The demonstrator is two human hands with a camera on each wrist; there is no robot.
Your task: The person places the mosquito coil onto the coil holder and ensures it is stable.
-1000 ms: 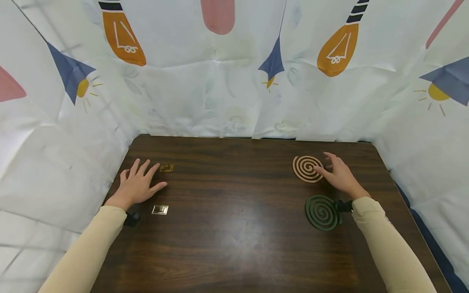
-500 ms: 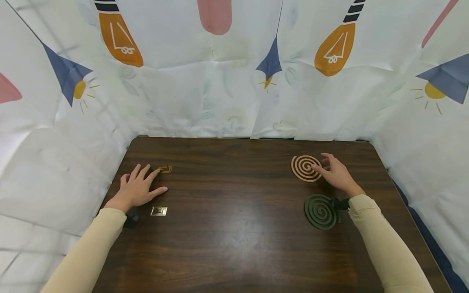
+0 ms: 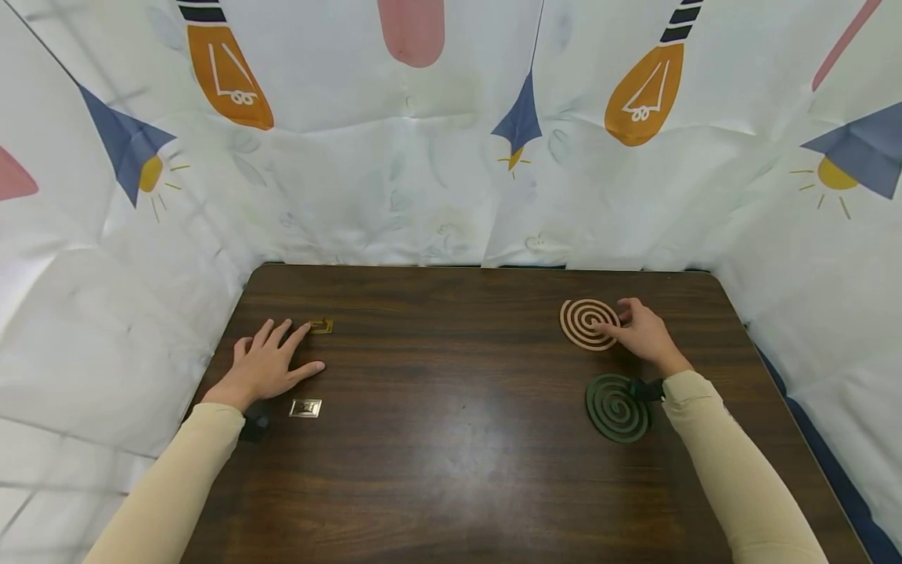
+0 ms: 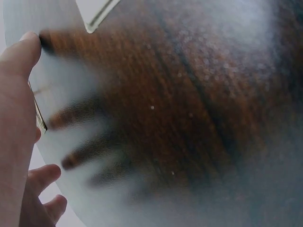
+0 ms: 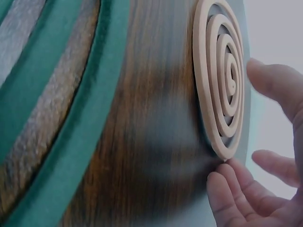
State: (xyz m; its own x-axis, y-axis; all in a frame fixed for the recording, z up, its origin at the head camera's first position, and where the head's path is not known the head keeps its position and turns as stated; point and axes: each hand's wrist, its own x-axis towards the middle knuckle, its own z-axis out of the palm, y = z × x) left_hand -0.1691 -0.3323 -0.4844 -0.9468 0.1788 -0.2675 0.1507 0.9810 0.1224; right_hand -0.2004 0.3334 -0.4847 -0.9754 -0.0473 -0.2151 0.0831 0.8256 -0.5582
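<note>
At the right of the table lies a tan spiral coil [image 3: 583, 334], flat on the surface; the right hand [image 3: 644, 337] is at its right edge, thumb above the coil and fingers beside its rim. In the right wrist view the hand [image 5: 265, 156] has its fingers curved by the coil [image 5: 202, 85], with the thumb apart from it. The left hand [image 3: 264, 372] is spread with its index fingertip by a small gold plate [image 3: 322, 327]. A silvery plate [image 3: 305, 408] lies nearer, below the thumb.
A green spiral coil [image 3: 607, 423] lies on the brown table [image 3: 451, 486] in front of the tan one, partly under the right wrist's dark strap. White printed cloth [image 3: 451, 188] hangs behind the table and at both sides.
The right hand has shifted slightly toward the tan coil, and its fingers have come in closer to the rim. The left hand is slightly lower in the picture; both plates and coils lie as before.
</note>
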